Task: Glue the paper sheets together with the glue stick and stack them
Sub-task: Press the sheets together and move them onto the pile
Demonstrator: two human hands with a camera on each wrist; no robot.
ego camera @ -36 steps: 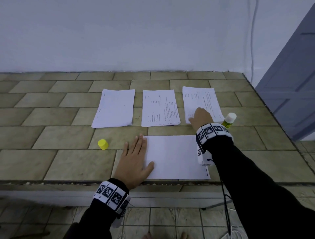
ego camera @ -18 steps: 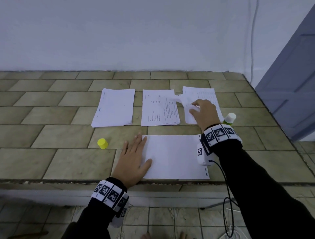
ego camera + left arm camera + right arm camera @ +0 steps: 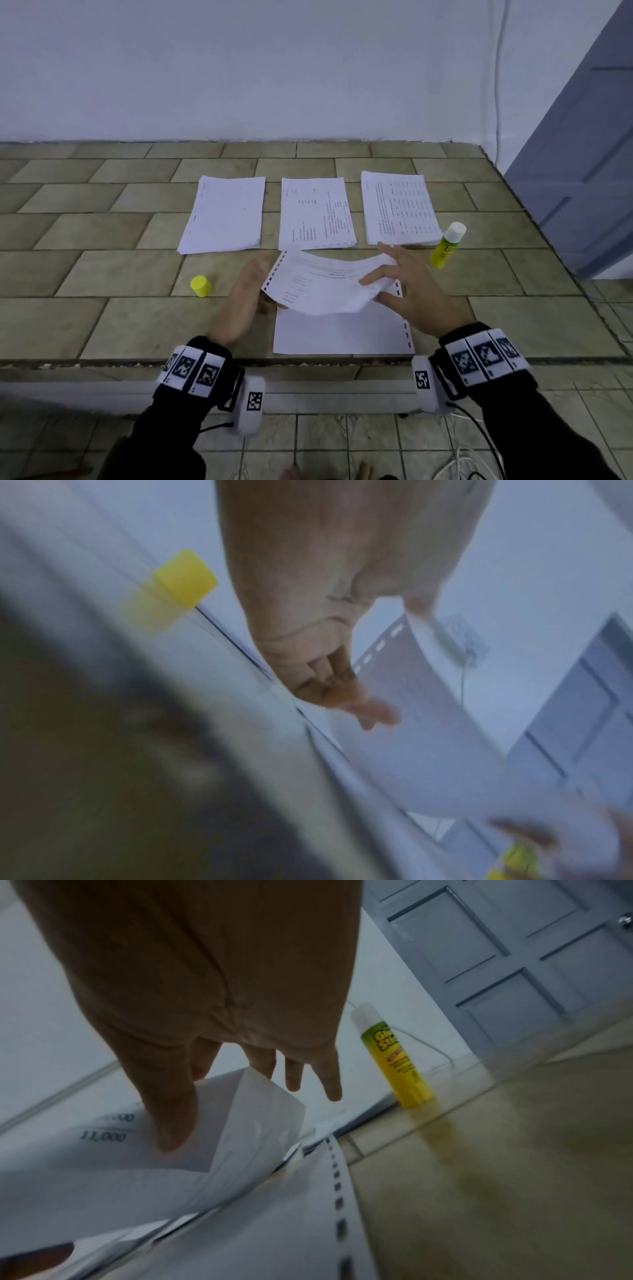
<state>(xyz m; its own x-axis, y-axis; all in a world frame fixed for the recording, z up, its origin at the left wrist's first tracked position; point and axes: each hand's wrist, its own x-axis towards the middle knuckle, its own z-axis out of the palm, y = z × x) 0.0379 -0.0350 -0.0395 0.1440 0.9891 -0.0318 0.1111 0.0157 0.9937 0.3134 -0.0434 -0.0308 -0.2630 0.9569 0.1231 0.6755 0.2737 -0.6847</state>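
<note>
Head view: a printed sheet [image 3: 322,284] is held in the air, sagging in the middle, above a blank sheet [image 3: 342,334] that lies flat at the near edge of the tiled table [image 3: 102,322]. Its right end is pinched by the right hand [image 3: 411,291] between thumb and forefinger, the other fingers spread. Its left end is met by the left hand [image 3: 248,294], whose fingers are hidden under the paper; whether they grip it cannot be told. Three paper stacks [image 3: 313,214] are laid in a row further back. The uncapped glue stick [image 3: 447,245] stands upright just beside the right stack. Its yellow cap [image 3: 200,286] lies left of the left hand.
</note>
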